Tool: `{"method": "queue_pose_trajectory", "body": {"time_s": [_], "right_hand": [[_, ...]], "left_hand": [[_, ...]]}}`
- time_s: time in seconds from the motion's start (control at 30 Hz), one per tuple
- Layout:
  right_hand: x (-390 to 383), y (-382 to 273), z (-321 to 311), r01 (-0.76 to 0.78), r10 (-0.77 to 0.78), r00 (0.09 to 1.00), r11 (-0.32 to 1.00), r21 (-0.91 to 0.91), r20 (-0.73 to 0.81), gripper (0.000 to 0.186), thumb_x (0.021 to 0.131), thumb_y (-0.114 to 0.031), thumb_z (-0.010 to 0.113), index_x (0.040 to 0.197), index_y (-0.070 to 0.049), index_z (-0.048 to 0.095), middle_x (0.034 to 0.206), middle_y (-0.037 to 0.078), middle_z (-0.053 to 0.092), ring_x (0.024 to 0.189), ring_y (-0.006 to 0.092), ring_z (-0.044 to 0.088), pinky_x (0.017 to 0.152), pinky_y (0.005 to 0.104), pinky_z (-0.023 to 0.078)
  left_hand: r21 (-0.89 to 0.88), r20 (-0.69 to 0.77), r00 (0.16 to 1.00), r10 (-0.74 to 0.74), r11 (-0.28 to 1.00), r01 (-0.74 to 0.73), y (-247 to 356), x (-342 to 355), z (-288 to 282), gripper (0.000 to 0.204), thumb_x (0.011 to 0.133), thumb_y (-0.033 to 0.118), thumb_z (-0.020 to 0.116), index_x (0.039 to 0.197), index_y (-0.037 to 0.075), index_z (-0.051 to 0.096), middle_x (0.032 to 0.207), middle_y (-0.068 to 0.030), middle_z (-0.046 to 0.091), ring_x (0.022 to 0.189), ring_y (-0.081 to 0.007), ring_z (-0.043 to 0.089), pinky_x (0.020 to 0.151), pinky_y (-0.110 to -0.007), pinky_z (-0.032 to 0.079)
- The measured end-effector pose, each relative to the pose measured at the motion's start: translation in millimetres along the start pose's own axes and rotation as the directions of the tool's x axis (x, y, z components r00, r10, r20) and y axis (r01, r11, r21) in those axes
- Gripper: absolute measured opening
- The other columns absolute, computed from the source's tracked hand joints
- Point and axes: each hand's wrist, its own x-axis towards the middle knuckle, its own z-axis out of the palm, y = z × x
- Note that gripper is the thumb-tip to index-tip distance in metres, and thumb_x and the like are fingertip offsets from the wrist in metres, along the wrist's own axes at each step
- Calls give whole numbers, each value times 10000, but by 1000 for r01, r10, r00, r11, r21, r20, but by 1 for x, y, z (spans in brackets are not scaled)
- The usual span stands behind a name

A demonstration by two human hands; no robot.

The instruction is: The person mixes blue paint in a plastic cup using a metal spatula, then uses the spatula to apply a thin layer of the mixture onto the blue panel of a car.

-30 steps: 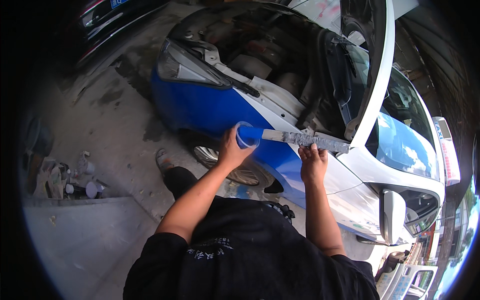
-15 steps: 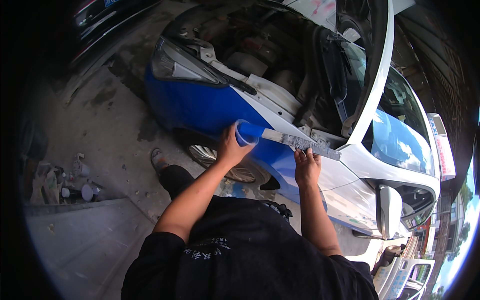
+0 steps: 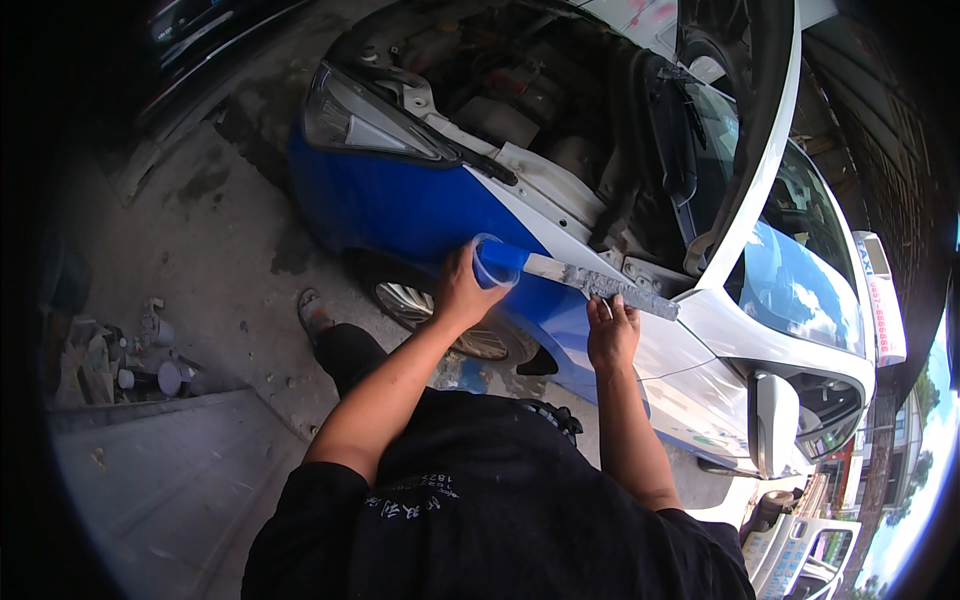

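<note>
My left hand (image 3: pixel 466 293) is wrapped round a clear plastic cup (image 3: pixel 494 273) with blue inside, held over the car's blue and white front fender (image 3: pixel 390 195). My right hand (image 3: pixel 615 326) grips a flat stick (image 3: pixel 545 267) from below, its right part crusted with mottled grey. The stick's left end is blue and lies in the cup. Behind both hands is the open engine bay (image 3: pixel 520 100), with the headlight (image 3: pixel 365 125) at its left and the raised white hood (image 3: pixel 762 150) at its right. The front wheel (image 3: pixel 410 310) shows below my left hand.
A dark vehicle (image 3: pixel 190 40) stands at the upper left. Cans and clutter (image 3: pixel 150 375) lie beside a grey sheet (image 3: pixel 180 470) on the floor at left. The side mirror (image 3: pixel 773 420) juts out right of my arm. A detached door (image 3: pixel 810 550) stands at the lower right.
The cup, stick and both hands have shifted slightly up and left in the picture, along with much of the surroundings. Both hands keep their holds.
</note>
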Motion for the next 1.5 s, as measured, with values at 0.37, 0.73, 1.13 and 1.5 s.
{"method": "queue_pose_trajectory", "body": {"time_s": [0.37, 0.73, 1.13, 1.5], "right_hand": [[-26, -4, 11, 189, -161, 972, 968, -163, 170, 232, 985, -156, 535, 1177, -55, 455, 1062, 83, 590, 925, 191, 619, 813, 350, 526], [-48, 48, -11, 3, 9, 998, 981, -196, 58, 235, 980, -163, 551, 1148, -39, 441, 1049, 91, 550, 922, 216, 619, 813, 364, 546], [-51, 67, -25, -139, 135, 990, 986, -93, -46, 204, 983, -157, 544, 1061, -40, 397, 1063, 123, 540, 973, 270, 621, 863, 393, 530], [-50, 76, -33, -218, 218, 968, 976, 20, -123, 199, 985, -165, 542, 1063, -45, 403, 1049, 112, 536, 981, 260, 617, 835, 362, 536]], "left_hand": [[-91, 13, 999, 39, 995, -38, -16, -31, -12, 847, 681, 259, 846, 1357, 60, 377, 1274, -200, 506, 1181, -359, 508, 980, -440, 429], [-164, 6, 998, -62, 985, 62, -57, -76, -14, 801, 682, 222, 842, 1335, 46, 412, 1250, -184, 547, 1166, -327, 543, 983, -424, 435], [-96, -17, 996, -92, 991, 90, -66, -72, -8, 790, 673, 258, 838, 1315, 44, 429, 1212, -191, 563, 1130, -344, 557, 957, -427, 448], [-121, 47, 992, -115, 985, 120, -64, -66, -12, 783, 676, 232, 839, 1319, 57, 429, 1233, -180, 563, 1151, -330, 556, 965, -421, 448]]}}
